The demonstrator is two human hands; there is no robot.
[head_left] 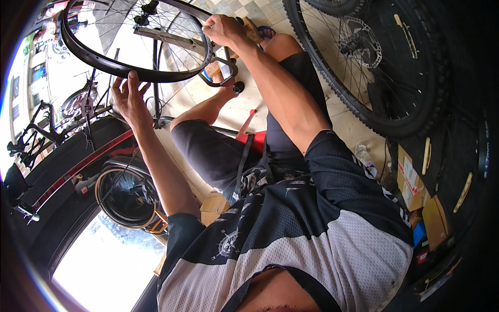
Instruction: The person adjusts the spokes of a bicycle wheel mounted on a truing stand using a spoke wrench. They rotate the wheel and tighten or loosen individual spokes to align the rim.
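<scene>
A black bike wheel is in front of me, at the upper left. I see no tyre on its rim. My left hand is under its near edge, with the thumb on the rim and the fingers spread apart, not squeezed tight. I think the wheel is light for its size. The rim looks hard and smooth, so it could slip if my fingers are oily. Next come the thin spokes. They look stiff, but I guess a hard push could bend them, so I would not grab there. The rim is the best place to hold, one hand on each side. On the right, my right hand is at the wheel's far side with its fingers curled. I can't tell if they pinch anything. Just below it is a bent metal frame. Well apart, farther right, is a big wheel with a bumpy tyre.
</scene>
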